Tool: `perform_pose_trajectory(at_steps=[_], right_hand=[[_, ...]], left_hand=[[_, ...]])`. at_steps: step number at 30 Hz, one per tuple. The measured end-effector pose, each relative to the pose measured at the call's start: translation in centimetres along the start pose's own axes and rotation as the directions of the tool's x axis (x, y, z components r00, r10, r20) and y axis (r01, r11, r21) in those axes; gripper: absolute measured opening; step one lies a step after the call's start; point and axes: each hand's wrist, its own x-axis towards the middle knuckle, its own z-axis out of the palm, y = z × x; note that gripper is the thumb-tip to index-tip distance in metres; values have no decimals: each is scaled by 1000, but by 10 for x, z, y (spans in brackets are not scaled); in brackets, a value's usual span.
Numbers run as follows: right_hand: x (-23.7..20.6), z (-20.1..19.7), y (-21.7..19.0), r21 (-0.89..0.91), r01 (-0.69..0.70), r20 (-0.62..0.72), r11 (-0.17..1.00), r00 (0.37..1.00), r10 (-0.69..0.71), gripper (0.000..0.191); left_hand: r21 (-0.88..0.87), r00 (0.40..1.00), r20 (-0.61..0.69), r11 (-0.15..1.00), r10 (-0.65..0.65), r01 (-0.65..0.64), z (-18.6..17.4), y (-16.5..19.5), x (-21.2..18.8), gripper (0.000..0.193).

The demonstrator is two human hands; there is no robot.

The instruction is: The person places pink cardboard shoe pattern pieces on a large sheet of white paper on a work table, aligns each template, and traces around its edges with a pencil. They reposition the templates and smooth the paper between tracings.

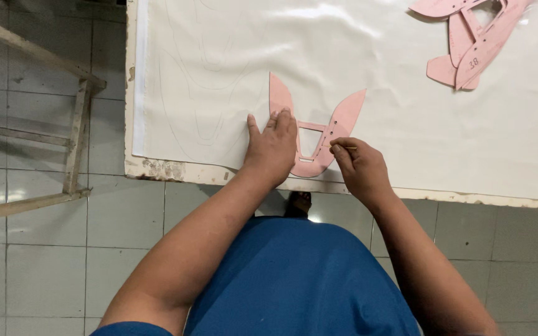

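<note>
The surface (pixel 157 169), its edge chipped, carries a white sheet (pixel 406 118) marked with traced outlines. A pink U-shaped template (pixel 337 124) lies under both grips; more pink templates (pixel 468 43) sit well beyond the right grip.

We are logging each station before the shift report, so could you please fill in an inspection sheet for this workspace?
Surface: white sheet spread over a worn table edge, faint traced outlines on its left part.
Job's things: pink U-shaped template lying flat on the sheet; thin pencil at its right arm.
Clutter: pile of pink templates at the far right.
Grippers: left hand pressed flat on the template; right hand pinching the pencil.
Cables: nothing seen.
Surroundings: grey tiled floor; wooden frame at left.
</note>
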Motion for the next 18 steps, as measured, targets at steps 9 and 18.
perform_pose_trajectory(at_steps=[9, 18], right_hand=[[-10, -9, -20, -260, 236, 3, 936, 970, -244, 14], [-3, -23, -21, -112, 69, 4, 991, 998, -69, 19]], left_hand=[[5, 998, 58, 1000, 14, -14, -27, 8, -4, 62], [1, 994, 108, 1000, 6, -7, -39, 13, -3, 60]])
